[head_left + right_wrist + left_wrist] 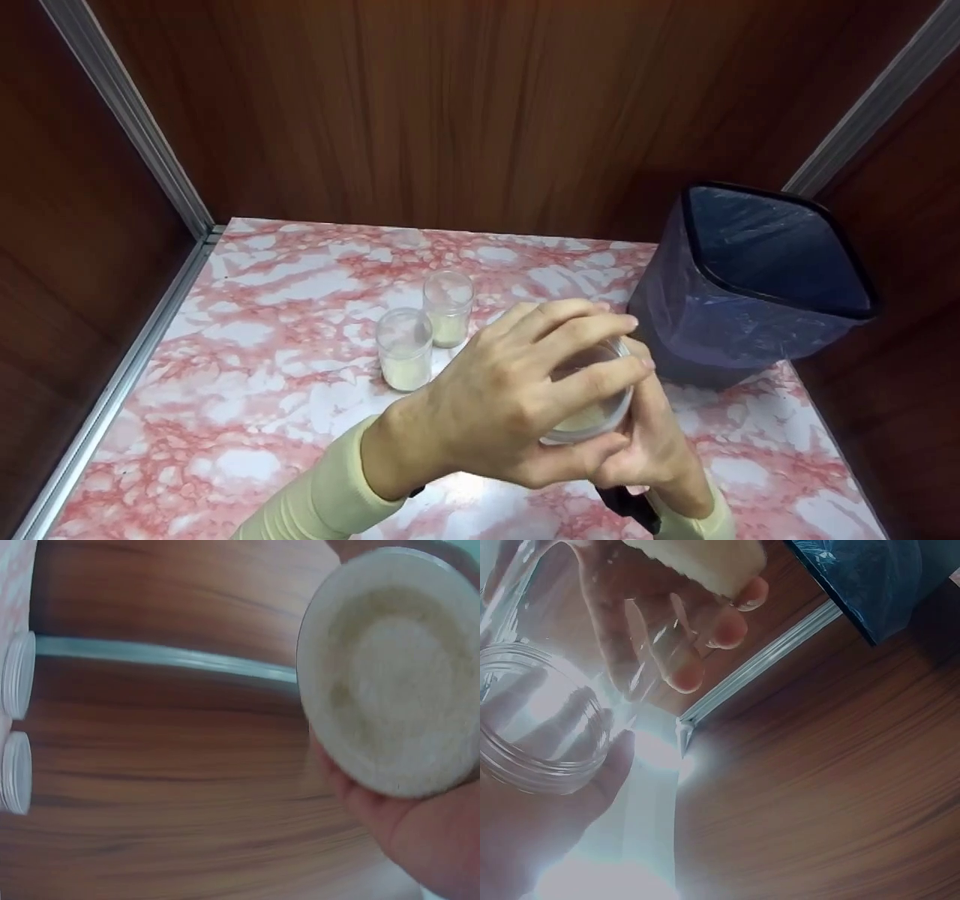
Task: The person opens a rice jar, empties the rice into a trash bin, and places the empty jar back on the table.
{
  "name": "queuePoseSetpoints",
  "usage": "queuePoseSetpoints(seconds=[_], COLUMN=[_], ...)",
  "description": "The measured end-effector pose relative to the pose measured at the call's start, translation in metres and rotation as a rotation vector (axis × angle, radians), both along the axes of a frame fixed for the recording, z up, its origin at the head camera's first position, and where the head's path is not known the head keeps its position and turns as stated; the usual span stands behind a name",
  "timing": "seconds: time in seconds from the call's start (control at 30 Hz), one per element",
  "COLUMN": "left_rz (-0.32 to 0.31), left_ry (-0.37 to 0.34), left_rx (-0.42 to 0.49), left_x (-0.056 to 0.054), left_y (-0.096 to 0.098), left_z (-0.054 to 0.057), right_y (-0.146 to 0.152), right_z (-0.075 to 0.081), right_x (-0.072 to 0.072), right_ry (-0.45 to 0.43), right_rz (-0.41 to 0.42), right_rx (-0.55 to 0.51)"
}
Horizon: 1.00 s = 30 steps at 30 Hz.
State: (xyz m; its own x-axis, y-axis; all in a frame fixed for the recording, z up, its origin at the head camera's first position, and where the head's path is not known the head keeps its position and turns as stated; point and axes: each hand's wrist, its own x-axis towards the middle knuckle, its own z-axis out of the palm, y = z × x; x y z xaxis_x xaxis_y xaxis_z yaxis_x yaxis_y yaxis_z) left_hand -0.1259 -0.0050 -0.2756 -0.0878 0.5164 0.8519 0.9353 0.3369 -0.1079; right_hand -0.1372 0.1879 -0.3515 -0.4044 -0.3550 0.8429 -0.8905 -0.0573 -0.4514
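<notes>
Both hands hold one clear plastic jar (589, 420), with pale powdery contents showing at its base. My left hand (517, 397) lies over the jar, fingers spread and bent around its threaded top end (544, 720), which is transparent in the left wrist view. Beneath and behind, my right hand (649, 442) grips the jar's body, its fingers (727, 628) partly seen through the clear wall. In the right wrist view the jar's round bottom (397, 675) faces the camera, the right palm against its side. The jar is raised off the table and tilted.
Two similar clear jars (405, 360) (448, 311) with pale contents stand on the red-and-white marbled table (247, 465), left of the hands. A dark bin (750, 322) with a plastic liner stands at the right. Brown wood-patterned panels (450, 112) enclose the table.
</notes>
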Motion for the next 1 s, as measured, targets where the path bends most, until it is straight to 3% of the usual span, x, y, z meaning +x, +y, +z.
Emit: queuePoseSetpoints(seconds=[0.17,0.33,0.53,0.6,0.63,0.7,0.8,0.9,1.0], left_rz=[0.046,0.102,0.207,0.250,0.271,0.301,0.292,0.176,0.023], left_ry=[0.006,0.002,-0.059,-0.094,-0.116,-0.175,-0.249,-0.236,-0.150], left_rx=[0.012,0.020,0.040,0.042,0.037,0.015,-0.026,-0.023,-0.008], left_x=[0.002,-0.003,-0.017,-0.020,-0.021,-0.020,-0.015,-0.010,-0.009], left_y=[0.000,0.003,0.011,0.014,0.015,0.016,0.014,0.011,0.009], left_z=[0.000,-0.003,-0.013,-0.017,-0.019,-0.022,-0.021,-0.016,-0.009], right_y=[-0.007,-0.017,-0.033,-0.034,-0.033,-0.027,-0.014,0.002,0.013], right_z=[0.000,-0.007,-0.020,-0.022,-0.023,-0.023,-0.020,-0.017,-0.018], right_x=[0.007,0.007,-0.007,-0.012,-0.014,-0.016,-0.019,-0.026,-0.032], right_ry=[0.099,0.231,0.370,0.371,0.355,0.274,0.033,-0.183,-0.242], right_rz=[-0.199,-0.465,-0.822,-0.868,-0.859,-0.758,-0.453,-0.124,0.207], right_rx=[0.011,-0.001,-0.020,-0.023,-0.018,-0.006,-0.038,-0.089,-0.075])
